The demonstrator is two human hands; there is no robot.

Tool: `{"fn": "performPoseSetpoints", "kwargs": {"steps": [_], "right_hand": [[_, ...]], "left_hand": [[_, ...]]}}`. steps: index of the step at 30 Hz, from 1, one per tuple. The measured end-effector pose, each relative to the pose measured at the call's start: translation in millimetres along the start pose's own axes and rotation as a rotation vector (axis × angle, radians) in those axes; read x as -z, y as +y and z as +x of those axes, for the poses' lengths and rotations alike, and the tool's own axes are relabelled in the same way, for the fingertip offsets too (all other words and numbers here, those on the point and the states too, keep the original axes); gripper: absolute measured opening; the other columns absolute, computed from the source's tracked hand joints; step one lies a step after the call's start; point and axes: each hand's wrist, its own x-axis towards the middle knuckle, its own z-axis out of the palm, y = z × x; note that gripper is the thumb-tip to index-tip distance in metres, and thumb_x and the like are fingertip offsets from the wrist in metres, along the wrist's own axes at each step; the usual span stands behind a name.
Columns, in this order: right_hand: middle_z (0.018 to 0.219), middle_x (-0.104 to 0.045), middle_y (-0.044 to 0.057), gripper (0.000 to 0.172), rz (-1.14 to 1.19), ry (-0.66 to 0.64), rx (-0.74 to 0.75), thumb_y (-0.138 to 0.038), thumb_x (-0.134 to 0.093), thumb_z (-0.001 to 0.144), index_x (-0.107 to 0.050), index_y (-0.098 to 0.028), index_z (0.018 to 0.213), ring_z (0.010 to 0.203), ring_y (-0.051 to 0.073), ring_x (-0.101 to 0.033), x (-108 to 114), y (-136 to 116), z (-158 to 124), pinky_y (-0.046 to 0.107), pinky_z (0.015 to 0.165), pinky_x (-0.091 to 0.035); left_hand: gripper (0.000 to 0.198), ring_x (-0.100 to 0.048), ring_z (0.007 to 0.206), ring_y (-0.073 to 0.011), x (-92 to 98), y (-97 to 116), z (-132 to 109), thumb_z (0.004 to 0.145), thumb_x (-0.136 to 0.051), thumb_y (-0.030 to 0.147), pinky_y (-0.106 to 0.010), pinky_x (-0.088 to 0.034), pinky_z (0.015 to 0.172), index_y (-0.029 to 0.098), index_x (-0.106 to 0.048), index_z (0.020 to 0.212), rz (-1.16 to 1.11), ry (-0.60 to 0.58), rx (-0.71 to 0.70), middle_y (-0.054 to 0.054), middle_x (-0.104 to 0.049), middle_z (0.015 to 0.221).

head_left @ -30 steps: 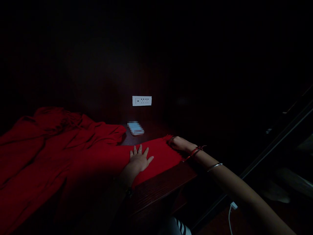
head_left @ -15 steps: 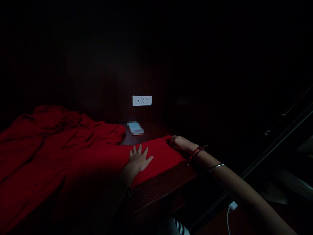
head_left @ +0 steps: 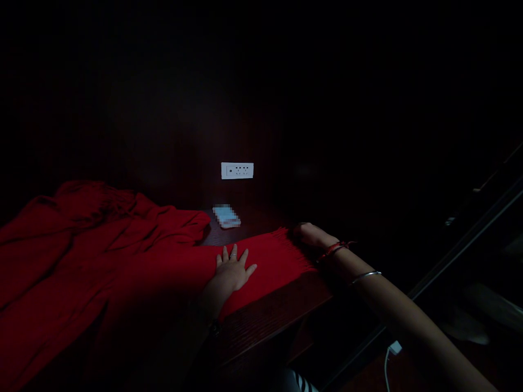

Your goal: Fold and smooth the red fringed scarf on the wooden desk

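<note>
A red fringed scarf point(head_left: 265, 267) lies across a dark wooden surface, smooth at its right end and bunched into folds at the left. My left hand point(head_left: 232, 272) presses flat on the smooth part, its fingers spread. At the fringe on the scarf's right end is my right hand point(head_left: 311, 235), with its fingers curled in on the fringe; the fingertips are hidden in shadow.
Behind the scarf lies a pale, blurred-out flat object point(head_left: 226, 216). On the dark wall above is a white power socket point(head_left: 237, 170). The wooden surface's front edge point(head_left: 273, 335) runs below the scarf. A white plug point(head_left: 395, 347) with a cable shows at lower right.
My right hand has shifted a little to the right, and the fringe beside it shows straighter. My left hand stays on the scarf. The view has tilted slightly.
</note>
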Motion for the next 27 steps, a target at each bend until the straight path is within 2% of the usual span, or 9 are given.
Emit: {"fn": "performPoseSetpoints", "kwargs": {"steps": [4,7,10,12,16,19,21,24,27], "right_hand": [[0.095,-0.058,0.006,0.035,0.107,0.187,0.247,-0.002,-0.043,0.066,-0.059,-0.017,0.094,0.09,0.016,-0.051,0.3,-27.2,-13.5,0.025,0.079,-0.038],[0.091,-0.058,0.006,0.027,0.11,0.12,0.287,-0.006,-0.042,0.072,-0.058,-0.017,0.092,0.082,0.014,-0.052,-8.1,-33.8,-21.4,0.024,0.074,-0.039],[0.087,-0.058,0.007,0.021,0.028,0.085,0.168,-0.009,-0.041,0.075,-0.058,-0.016,0.085,0.077,0.014,-0.052,-14.9,-22.1,-25.9,0.023,0.07,-0.039],[0.085,-0.057,0.007,0.021,0.007,0.118,0.127,-0.007,-0.041,0.074,-0.058,-0.015,0.081,0.078,0.014,-0.051,-13.8,-17.2,-28.2,0.023,0.071,-0.038],[0.086,-0.055,0.006,0.022,0.115,0.201,0.323,-0.007,-0.043,0.071,-0.056,-0.016,0.086,0.084,0.014,-0.048,-5.9,-37.6,-31.9,0.024,0.077,-0.037],[0.086,-0.056,0.005,0.02,0.146,0.132,0.43,-0.009,-0.043,0.072,-0.056,-0.017,0.085,0.082,0.014,-0.049,-7.9,-50.0,-31.1,0.024,0.076,-0.037],[0.084,-0.056,0.005,0.019,0.112,0.086,0.372,-0.009,-0.044,0.07,-0.057,-0.016,0.081,0.076,0.014,-0.05,-12.8,-40.0,-28.8,0.023,0.071,-0.038],[0.079,-0.057,0.006,0.017,0.044,0.068,0.253,-0.008,-0.044,0.067,-0.058,-0.015,0.072,0.07,0.014,-0.05,-16.2,-9.0,-22.6,0.023,0.066,-0.038],[0.076,-0.056,0.006,0.016,0.039,0.152,0.221,-0.009,-0.043,0.066,-0.058,-0.014,0.069,0.07,0.015,-0.05,-9.0,4.0,-9.4,0.024,0.067,-0.038]], "left_hand": [[0.066,-0.009,0.126,-0.0359,0.9,0.4,-0.6,0.077,-0.018,0.062,-0.051,-0.017,0.096,0.026,-0.02,0.133,-0.001,0.008,-0.004,-0.007,-0.013,0.141],[0.066,-0.01,0.126,-0.036,0.6,0.2,0.0,0.077,-0.019,0.062,-0.051,-0.017,0.096,0.026,-0.019,0.133,0.002,0.007,-0.001,-0.008,-0.012,0.141],[0.067,-0.009,0.126,-0.0361,0.0,0.0,0.5,0.077,-0.018,0.062,-0.051,-0.017,0.096,0.026,-0.019,0.133,-0.006,0.011,-0.002,-0.008,-0.012,0.141],[0.067,-0.009,0.126,-0.0362,-0.2,-0.1,0.6,0.077,-0.018,0.063,-0.051,-0.016,0.097,0.026,-0.019,0.133,-0.012,0.005,0.0,-0.007,-0.012,0.141],[0.068,-0.008,0.126,-0.0359,-0.4,-0.1,0.4,0.077,-0.019,0.063,-0.051,-0.015,0.097,0.026,-0.019,0.133,-0.014,0.0,0.001,-0.008,-0.012,0.141],[0.067,-0.007,0.126,-0.0355,-0.1,-0.1,-0.1,0.077,-0.019,0.063,-0.05,-0.015,0.097,0.026,-0.019,0.133,-0.015,0.007,0.002,-0.008,-0.012,0.141],[0.067,-0.008,0.126,-0.0353,0.3,0.0,-0.4,0.077,-0.018,0.062,-0.05,-0.015,0.097,0.026,-0.019,0.133,-0.014,0.008,0.0,-0.008,-0.012,0.141],[0.067,-0.008,0.126,-0.0357,0.6,0.4,-0.2,0.077,-0.017,0.063,-0.05,-0.016,0.097,0.026,-0.019,0.133,-0.014,-0.001,0.0,-0.007,-0.012,0.141],[0.068,-0.008,0.126,-0.0361,0.9,1.1,0.1,0.076,-0.019,0.063,-0.05,-0.015,0.097,0.026,-0.019,0.133,-0.019,-0.007,0.012,-0.007,-0.013,0.141]]}}
